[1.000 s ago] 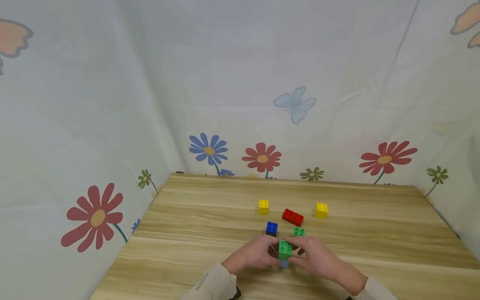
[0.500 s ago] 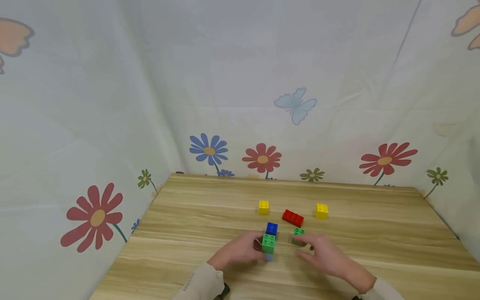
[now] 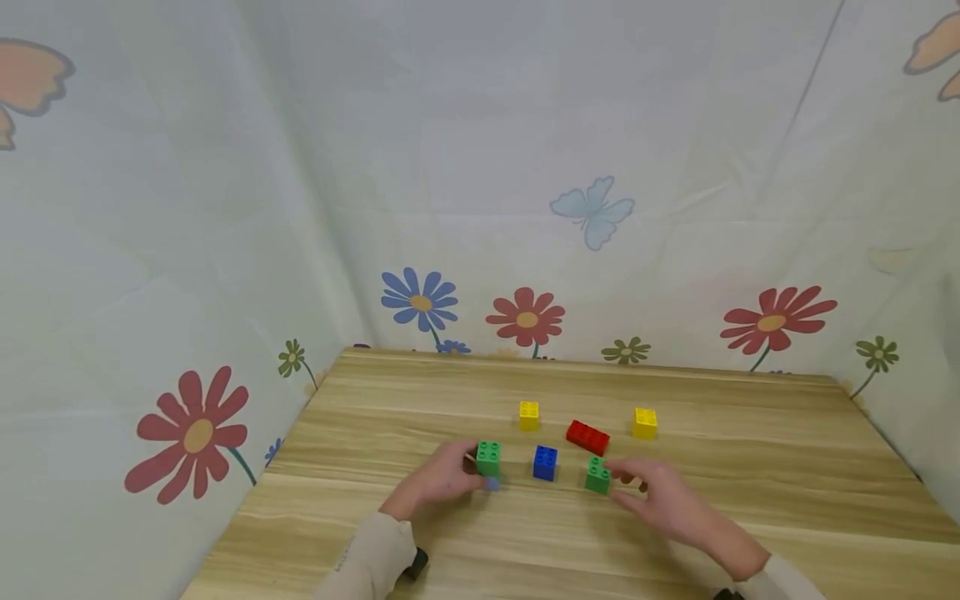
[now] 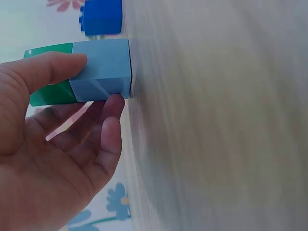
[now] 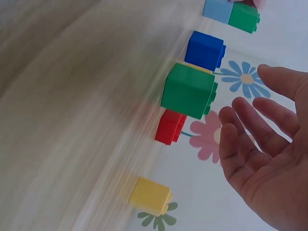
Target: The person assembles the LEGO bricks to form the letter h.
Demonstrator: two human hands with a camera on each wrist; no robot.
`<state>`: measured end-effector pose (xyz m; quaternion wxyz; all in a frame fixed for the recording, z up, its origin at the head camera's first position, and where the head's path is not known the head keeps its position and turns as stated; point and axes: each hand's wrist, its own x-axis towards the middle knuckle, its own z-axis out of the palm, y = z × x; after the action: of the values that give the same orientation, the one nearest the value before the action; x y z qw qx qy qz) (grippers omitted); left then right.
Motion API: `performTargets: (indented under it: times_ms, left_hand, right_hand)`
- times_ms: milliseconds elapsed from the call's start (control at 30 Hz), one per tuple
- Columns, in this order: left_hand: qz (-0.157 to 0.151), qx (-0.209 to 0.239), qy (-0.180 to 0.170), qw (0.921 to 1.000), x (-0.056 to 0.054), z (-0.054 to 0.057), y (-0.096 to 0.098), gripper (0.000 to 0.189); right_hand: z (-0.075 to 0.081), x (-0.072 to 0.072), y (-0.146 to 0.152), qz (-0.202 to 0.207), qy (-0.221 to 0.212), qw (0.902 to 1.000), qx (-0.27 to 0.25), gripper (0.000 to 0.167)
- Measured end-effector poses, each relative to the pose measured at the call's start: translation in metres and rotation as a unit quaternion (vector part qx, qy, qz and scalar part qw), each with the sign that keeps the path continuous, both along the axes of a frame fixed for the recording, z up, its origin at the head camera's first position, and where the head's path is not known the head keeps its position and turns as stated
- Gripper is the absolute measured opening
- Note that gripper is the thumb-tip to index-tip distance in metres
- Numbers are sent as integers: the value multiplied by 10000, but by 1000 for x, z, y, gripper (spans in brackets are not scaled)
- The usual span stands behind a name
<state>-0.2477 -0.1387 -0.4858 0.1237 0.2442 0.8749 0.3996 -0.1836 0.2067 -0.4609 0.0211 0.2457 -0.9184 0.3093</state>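
The left hand [image 3: 444, 478] pinches a green block [image 3: 488, 457] stacked on a light-blue block [image 4: 102, 67], left of the blue block [image 3: 545, 463]; uneven pressure across their joint could tilt or split the pair. The right hand [image 3: 667, 498], fingers parted and holding nothing, is just beside the second green block [image 3: 597, 477], which a careless brush could topple on the table [image 3: 420, 400].
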Motion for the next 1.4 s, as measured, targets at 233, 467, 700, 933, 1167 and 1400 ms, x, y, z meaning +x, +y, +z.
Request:
performTargets:
  times_ms: [233,467,700,933,1167,1400]
  left_hand:
    - [198,-53,162,9997,-12,0,-18,31]
    - [361,-208,317,9986,-22,2,-36,34]
    - [625,-180,138,9978,-32,0,-46,38]
    - [819,-68,75,9966,-37,-2,-47,42]
    - [891,-24,15,9960,-41,-2,-48,41]
    - [898,224,141,9956,-41,11,-44,53]
  right_hand:
    - [2,-5,9,-216,10,9998,-39,30]
    - [1,-14,24,-306,34,9995,-48,29]
    - [2,-22,36,-534,-26,9986,-13,29]
    - [1,-26,42,-782,80,9969,1,26]
    - [0,-29,48,-932,114,9956,28,27]
    - [1,-33,54,-1029,138,9946,42,28]
